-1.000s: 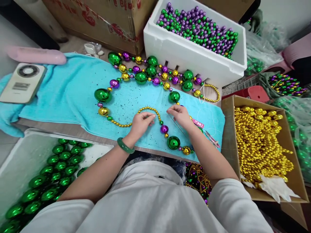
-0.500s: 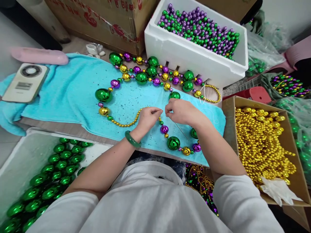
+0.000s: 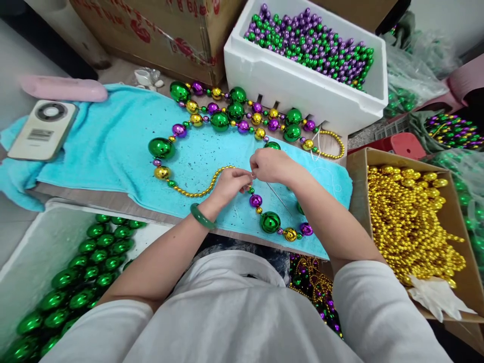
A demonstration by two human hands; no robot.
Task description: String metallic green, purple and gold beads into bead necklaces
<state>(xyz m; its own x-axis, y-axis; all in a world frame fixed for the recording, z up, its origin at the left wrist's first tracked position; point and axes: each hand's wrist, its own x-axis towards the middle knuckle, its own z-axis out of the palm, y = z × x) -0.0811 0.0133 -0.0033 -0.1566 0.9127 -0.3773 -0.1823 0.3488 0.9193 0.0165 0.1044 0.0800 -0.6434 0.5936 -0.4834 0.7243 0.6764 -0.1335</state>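
My left hand [image 3: 232, 184], below a green bangle [image 3: 203, 217], is closed in a pinch at the join of a bead necklace [image 3: 270, 222]. Small gold beads [image 3: 196, 194] run up to it from the left. My right hand [image 3: 270, 165] meets it from the right, its fingers pinched on a thin pale string [image 3: 252, 175] between the fingertips. The necklace loops over the blue towel [image 3: 124, 146] with large green, purple and gold balls, partly hidden under my right arm. A thin metal needle [image 3: 279, 197] lies below my right hand.
Finished-looking bead strands [image 3: 236, 111] lie along the towel's far edge. Behind them stands a white foam box [image 3: 287, 75] of purple and green beads. A carton [image 3: 359, 196] of gold beads is at right, a tub [image 3: 22, 252] of green balls at left, a phone [image 3: 41, 130] on the towel.
My right hand has moved slightly left and down, so the fingertips of both hands now meet. A short piece of pale string shows between them. The necklace lies almost as before.
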